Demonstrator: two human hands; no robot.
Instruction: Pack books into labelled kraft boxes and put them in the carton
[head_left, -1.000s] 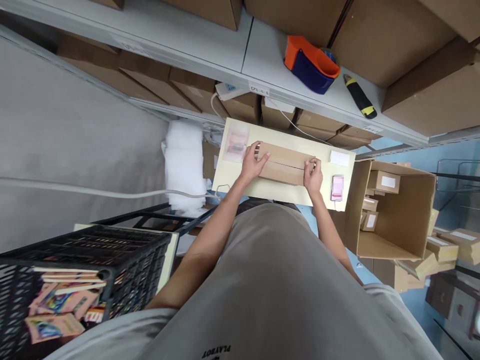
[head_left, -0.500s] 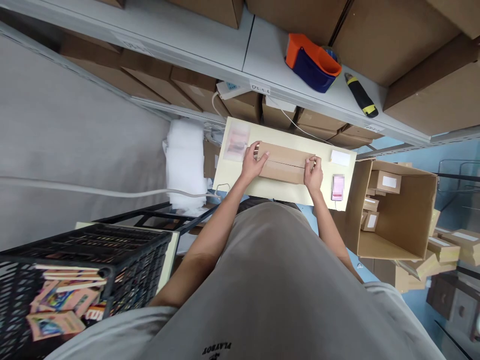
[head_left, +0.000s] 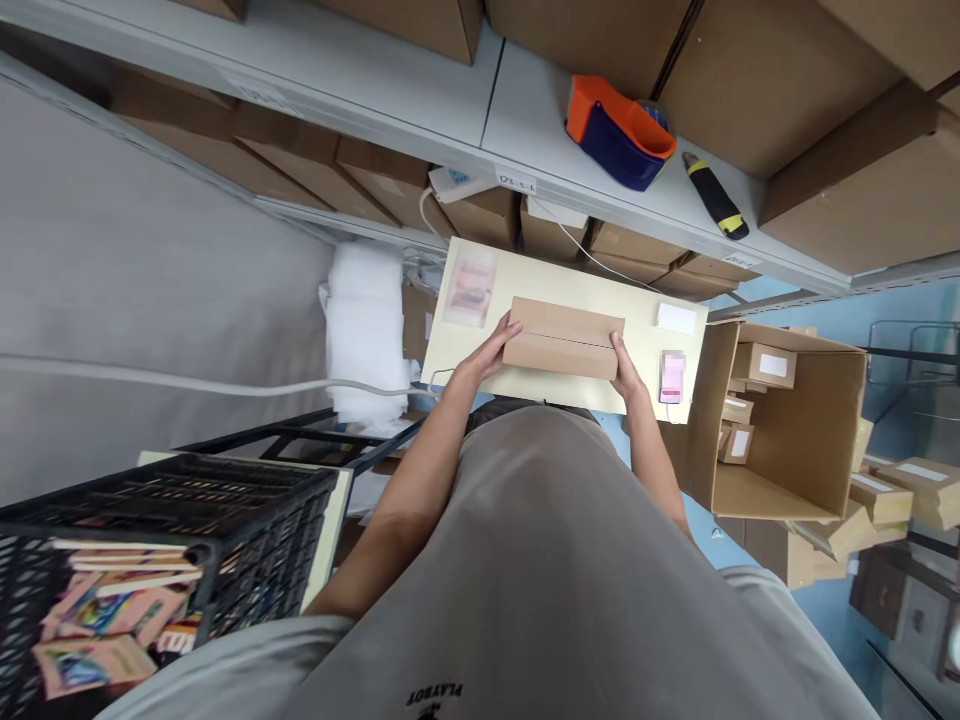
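Observation:
A long brown cardboard box (head_left: 564, 340) is held between my two hands over a pale yellow tabletop (head_left: 457, 350). Its two top flaps meet along a seam down the middle. My left hand (head_left: 491, 350) grips the box's left end, thumb by the top edge. At the opposite end my right hand (head_left: 625, 368) presses, its thumb up against the upper edge and the other fingers hidden below. To the right of the box lies a phone (head_left: 673, 378) with a pink screen, and above that a white label or card (head_left: 676, 318).
Overhead, a shelf (head_left: 525, 110) carries an orange and blue tape dispenser (head_left: 621, 135) and a utility knife (head_left: 716, 197). A large open carton (head_left: 795, 440) with small labelled boxes stands at right. A black crate (head_left: 247, 520) is at lower left, white wrap (head_left: 366, 330) behind it.
The near side of the box has come into fuller view, and both hands have slid down its ends toward me. The flaps at the ends now look closed.

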